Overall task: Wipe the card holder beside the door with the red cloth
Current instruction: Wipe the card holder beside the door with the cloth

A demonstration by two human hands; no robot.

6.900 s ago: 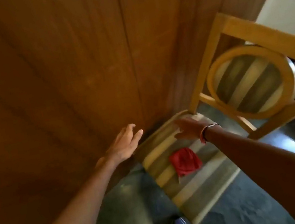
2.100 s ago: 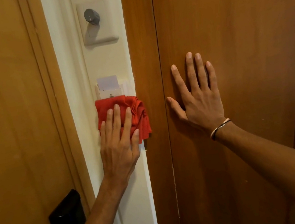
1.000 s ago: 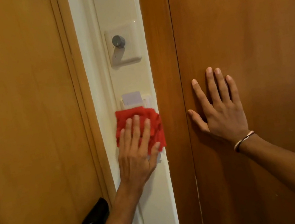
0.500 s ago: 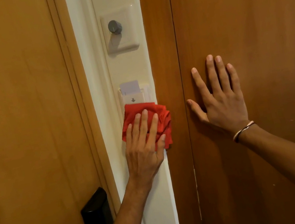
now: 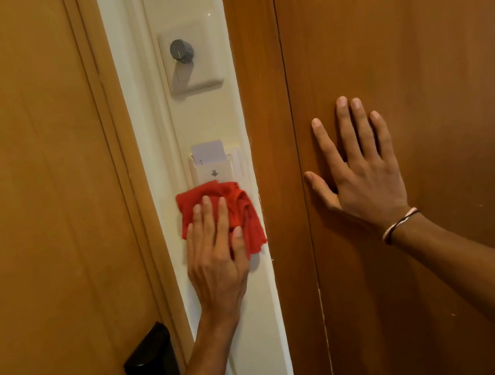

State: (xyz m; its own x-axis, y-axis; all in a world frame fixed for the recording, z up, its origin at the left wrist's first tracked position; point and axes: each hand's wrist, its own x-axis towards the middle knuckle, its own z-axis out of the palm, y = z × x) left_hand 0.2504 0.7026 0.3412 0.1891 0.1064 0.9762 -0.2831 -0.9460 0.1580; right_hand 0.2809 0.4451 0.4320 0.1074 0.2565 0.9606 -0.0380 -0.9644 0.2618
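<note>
Card holder point(image 5: 215, 173) sits just above the left hand point(image 5: 215, 259), which presses the red cloth point(image 5: 236, 209) flat, covering its lower part. Right hand point(image 5: 366, 173) rests open on the wood panel point(image 5: 409, 26). Down-arrow marking only; dimmer knob point(image 5: 181, 51) higher up.

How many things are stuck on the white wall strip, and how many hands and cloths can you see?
Wall fittings: 2, the dial switch and the card holder
Cards: 1, the white card in the holder
Cloths: 1, the red cloth
Hands: 2, left hand and right hand
Total: 6
</note>
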